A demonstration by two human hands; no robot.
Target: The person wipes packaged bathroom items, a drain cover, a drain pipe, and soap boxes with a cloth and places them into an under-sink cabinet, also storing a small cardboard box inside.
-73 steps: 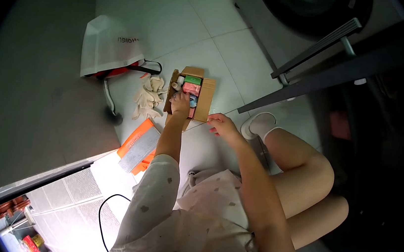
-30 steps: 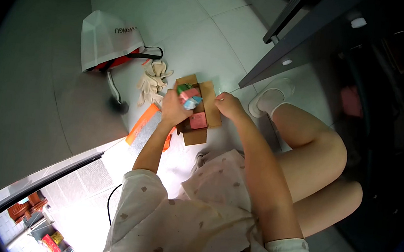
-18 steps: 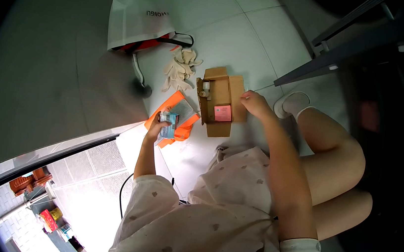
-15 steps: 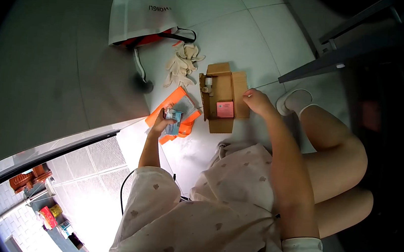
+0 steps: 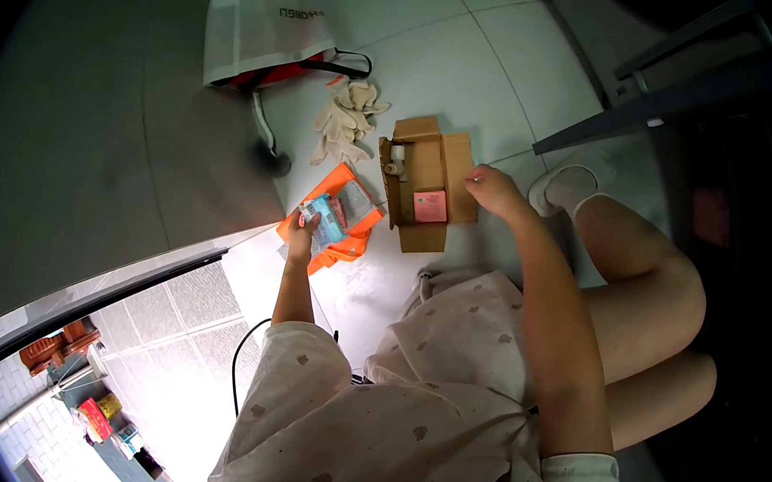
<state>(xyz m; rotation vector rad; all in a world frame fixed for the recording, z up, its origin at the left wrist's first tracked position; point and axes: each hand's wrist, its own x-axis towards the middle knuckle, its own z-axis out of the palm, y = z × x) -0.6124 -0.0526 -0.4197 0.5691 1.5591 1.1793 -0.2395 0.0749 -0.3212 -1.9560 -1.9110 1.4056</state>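
Observation:
My left hand [image 5: 302, 233] grips a blue and white printed packet [image 5: 327, 217], tilted over an orange bag [image 5: 339, 255] with a clear panel. A bit of pink and red shows beside the packet; I cannot make out what it is. My right hand [image 5: 496, 193] has its fingers pinched at the right flap of an open cardboard box [image 5: 427, 160]. Something small and pale shows at those fingertips, too small to name. Inside the box lie a pink box [image 5: 430, 206] and a small white-capped bottle-like item [image 5: 397, 159] by the left wall.
Cream gloves [image 5: 346, 122] lie on the tiled floor above the orange bag. A white tote bag [image 5: 262, 32] with black handles stands beyond them. A dark cabinet front [image 5: 115, 115] rises on the left; a dark metal leg [image 5: 646, 128] crosses at the right.
The blue packet has turned in my left hand and shifted slightly up and left, showing its brighter printed side. My right hand and the box stay almost where they were.

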